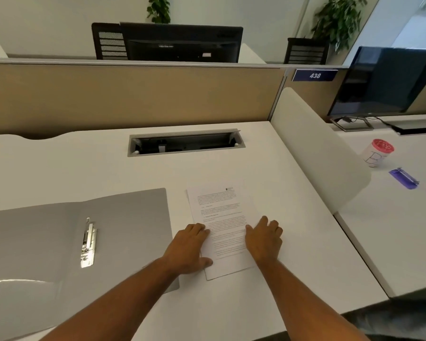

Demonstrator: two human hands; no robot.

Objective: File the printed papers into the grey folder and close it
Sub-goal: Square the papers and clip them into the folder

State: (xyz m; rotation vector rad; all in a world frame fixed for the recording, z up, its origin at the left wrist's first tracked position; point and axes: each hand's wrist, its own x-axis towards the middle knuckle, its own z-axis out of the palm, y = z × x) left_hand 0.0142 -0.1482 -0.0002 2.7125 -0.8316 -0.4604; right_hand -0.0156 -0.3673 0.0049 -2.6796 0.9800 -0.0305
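The grey folder point(47, 242) lies spread open on the white desk at the left, with its metal clip fastener point(89, 243) along the spine. To its right lies a thin stack of printed papers point(221, 212), flat on the desk. My left hand point(190, 247) rests on the stack's left edge with the thumb on the lower part. My right hand point(263, 238) rests palm down on the stack's right edge. Both hands lie flat with fingers loosely together, pressing rather than gripping the sheets.
An open cable tray point(185, 143) is set into the desk behind the papers. A white curved divider point(317, 153) borders the desk on the right. Beyond it stand a paper cup with a red lid point(376, 152), a purple stapler point(403, 178) and a monitor point(384, 80).
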